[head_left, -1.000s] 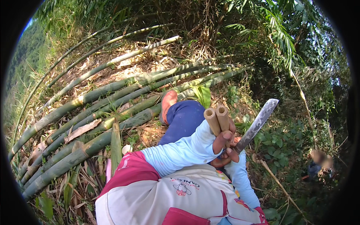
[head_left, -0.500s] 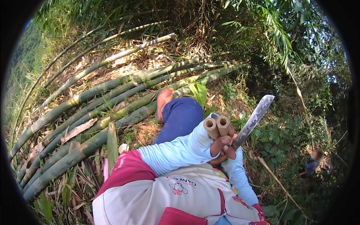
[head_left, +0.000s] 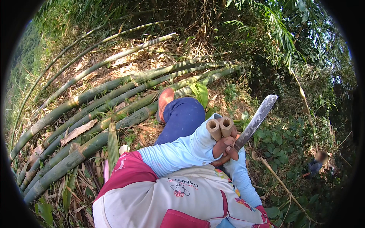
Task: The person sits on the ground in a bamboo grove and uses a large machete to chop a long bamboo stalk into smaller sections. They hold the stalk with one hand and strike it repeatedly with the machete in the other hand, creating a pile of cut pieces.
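Two short, hollow bamboo tubes stand side by side in my left hand, their open ends facing up. The fingers of that hand are closed around them in front of my chest. Pressed close against it, my right hand grips a machete, whose handle is mostly hidden by the fingers. The broad, dark grey blade tilts up and to the right, away from the tubes. The hands overlap, so part of the right one is hidden.
Several long green bamboo poles lie across the slope on the left, among dry leaves. My bent leg is beside their ends. A thin dry stalk leans at the right. Farther off, a person is amid the undergrowth.
The view has shifted very slightly. Both hands keep their grip, and the tubes and machete stay almost where they were.
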Action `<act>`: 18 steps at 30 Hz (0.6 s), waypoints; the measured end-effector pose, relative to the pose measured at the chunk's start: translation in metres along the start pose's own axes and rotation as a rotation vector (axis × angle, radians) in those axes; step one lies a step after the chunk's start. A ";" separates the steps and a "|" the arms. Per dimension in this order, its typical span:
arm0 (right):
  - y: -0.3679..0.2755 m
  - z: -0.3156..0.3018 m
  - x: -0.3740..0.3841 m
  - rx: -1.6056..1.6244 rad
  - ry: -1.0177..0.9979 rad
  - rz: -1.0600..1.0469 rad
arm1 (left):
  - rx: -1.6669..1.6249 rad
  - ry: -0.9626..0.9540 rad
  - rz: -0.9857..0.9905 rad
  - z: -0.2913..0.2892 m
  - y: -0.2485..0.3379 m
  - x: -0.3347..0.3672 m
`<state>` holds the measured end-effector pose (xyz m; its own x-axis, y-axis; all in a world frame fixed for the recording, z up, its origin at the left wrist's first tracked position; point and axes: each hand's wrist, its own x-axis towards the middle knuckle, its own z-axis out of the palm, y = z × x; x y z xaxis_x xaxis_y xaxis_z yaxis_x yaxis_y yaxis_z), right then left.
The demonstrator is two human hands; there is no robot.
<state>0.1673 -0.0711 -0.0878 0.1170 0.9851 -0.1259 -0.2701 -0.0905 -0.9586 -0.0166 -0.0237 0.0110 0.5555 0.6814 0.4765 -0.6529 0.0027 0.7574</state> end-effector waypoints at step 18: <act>0.009 -0.008 -0.001 0.122 0.038 0.007 | 0.192 0.158 0.290 -0.008 -0.016 0.004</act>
<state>0.1719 -0.0740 -0.0983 0.1505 0.9779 -0.1449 -0.3851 -0.0770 -0.9197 -0.0080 -0.0154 -0.0026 0.2656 0.7382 0.6201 -0.6548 -0.3340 0.6780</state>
